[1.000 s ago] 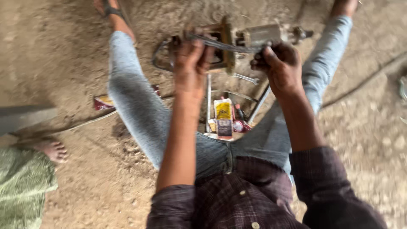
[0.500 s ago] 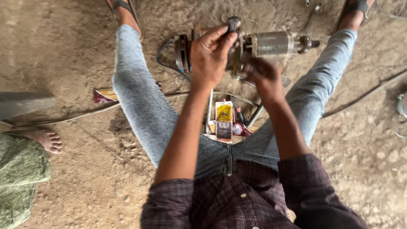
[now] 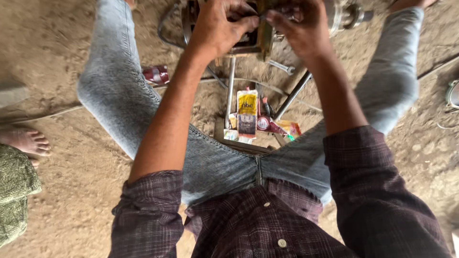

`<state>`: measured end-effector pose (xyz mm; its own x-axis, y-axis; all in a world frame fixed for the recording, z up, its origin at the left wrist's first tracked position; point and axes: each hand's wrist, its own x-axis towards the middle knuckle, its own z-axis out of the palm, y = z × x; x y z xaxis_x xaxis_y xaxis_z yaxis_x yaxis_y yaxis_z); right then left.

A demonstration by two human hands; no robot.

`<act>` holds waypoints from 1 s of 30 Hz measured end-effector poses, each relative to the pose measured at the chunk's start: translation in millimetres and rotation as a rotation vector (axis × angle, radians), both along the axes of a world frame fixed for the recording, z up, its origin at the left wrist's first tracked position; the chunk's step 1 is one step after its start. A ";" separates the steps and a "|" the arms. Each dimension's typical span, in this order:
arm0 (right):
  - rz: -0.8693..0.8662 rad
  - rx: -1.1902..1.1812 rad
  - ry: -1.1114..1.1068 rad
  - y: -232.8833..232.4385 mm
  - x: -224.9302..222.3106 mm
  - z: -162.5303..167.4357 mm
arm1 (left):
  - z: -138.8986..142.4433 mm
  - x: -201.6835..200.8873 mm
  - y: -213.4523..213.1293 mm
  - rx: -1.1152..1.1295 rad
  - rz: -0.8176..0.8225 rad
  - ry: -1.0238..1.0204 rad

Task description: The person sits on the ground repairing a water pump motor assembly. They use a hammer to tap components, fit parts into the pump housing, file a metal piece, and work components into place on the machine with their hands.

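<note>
A grey metal motor assembly (image 3: 345,14) with a brass-coloured plate (image 3: 264,40) lies on the dirt between my feet, at the top of the head view. My left hand (image 3: 217,28) curls over its left end, fingers closed on the housing. Just to the right, my right hand (image 3: 299,31) pinches a thin dark metal piece (image 3: 267,13) on top of the assembly. The fingertips of both hands nearly meet there. What lies under the hands is hidden.
I sit with my jeans-clad legs apart over metal stool legs (image 3: 231,91). A spanner (image 3: 283,67), a yellow packet (image 3: 247,112) and small wrappers (image 3: 282,128) lie below the motor. A red wrapper (image 3: 155,74) is left; another person's bare foot (image 3: 26,142) and green garment (image 3: 14,196) at the far left.
The view has drawn closer and the motor has slid to the top edge. My right hand came up from the motor's underside to its top, meeting my left hand.
</note>
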<state>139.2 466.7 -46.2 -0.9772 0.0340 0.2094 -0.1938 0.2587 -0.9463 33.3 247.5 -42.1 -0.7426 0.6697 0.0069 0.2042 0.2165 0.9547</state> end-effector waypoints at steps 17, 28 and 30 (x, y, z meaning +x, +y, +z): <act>-1.198 -0.093 -1.514 36.0 87.6 -216.7 | -5.6 -52.4 -15.4 -0.494 0.150 -0.003; -1.402 -0.495 -1.218 15.8 50.3 -194.1 | -47.3 -57.7 -22.3 -0.509 0.304 0.001; -1.440 -0.488 -1.236 13.5 46.5 -175.5 | -59.5 -55.2 -28.0 -0.552 0.331 -0.045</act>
<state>185.7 480.3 -221.8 0.2481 0.6408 -0.7265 0.6027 -0.6892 -0.4022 -21.8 219.5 -101.6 -0.9021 0.3012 -0.3091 0.0047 0.7229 0.6909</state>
